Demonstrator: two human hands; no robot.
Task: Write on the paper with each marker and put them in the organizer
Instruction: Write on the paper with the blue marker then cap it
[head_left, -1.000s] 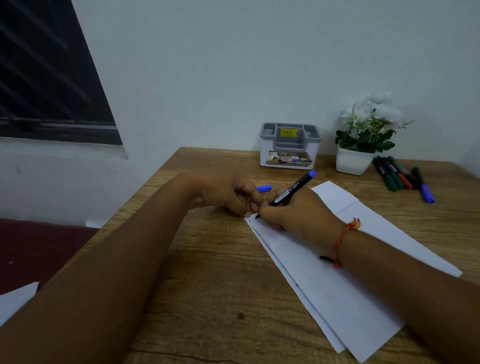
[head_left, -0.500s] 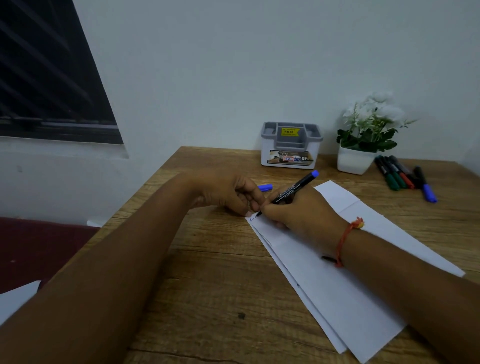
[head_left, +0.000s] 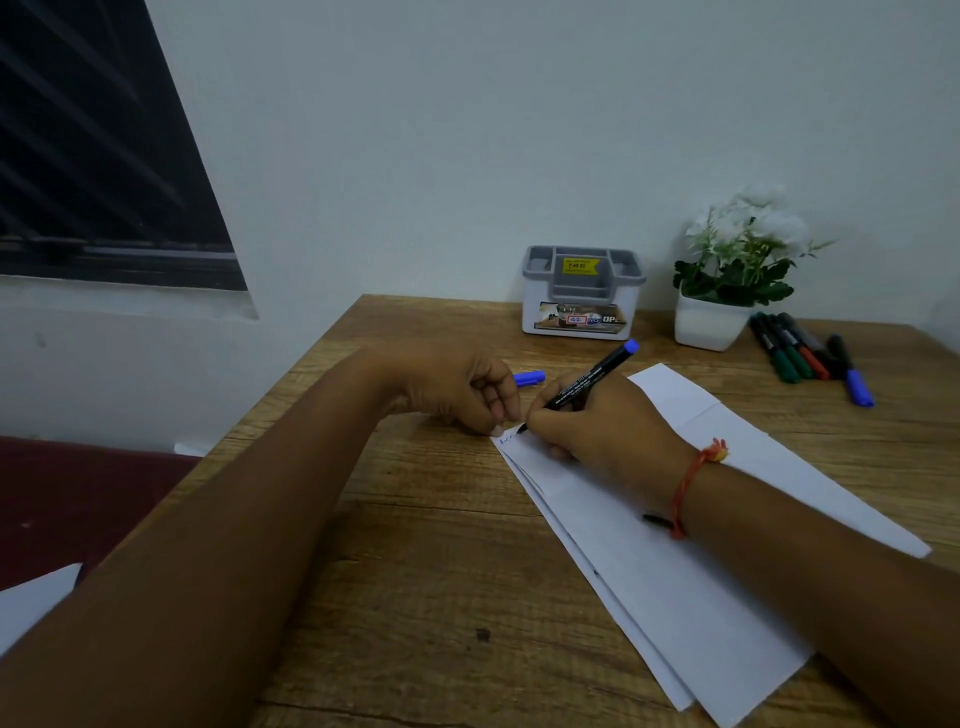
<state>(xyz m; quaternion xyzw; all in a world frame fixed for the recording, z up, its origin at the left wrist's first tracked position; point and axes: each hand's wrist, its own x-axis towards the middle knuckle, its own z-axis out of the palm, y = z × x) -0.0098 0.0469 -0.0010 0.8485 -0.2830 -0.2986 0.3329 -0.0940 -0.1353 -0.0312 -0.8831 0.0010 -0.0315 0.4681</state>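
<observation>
- The right hand (head_left: 597, 431) is clamped around a black marker (head_left: 582, 387), its tip touching the near-left corner of the paper (head_left: 675, 597), beside small blue marks.
- The left hand (head_left: 457, 387) is curled around a blue cap (head_left: 530, 378), fingertips pinning the paper's corner.
- The grey organizer (head_left: 582, 299) stands at the wall; spare markers (head_left: 810, 353) lie beside the flower pot (head_left: 709, 325).

Small blue marks have appeared on the paper (head_left: 649, 545) beneath the marker (head_left: 582, 387) tip
</observation>
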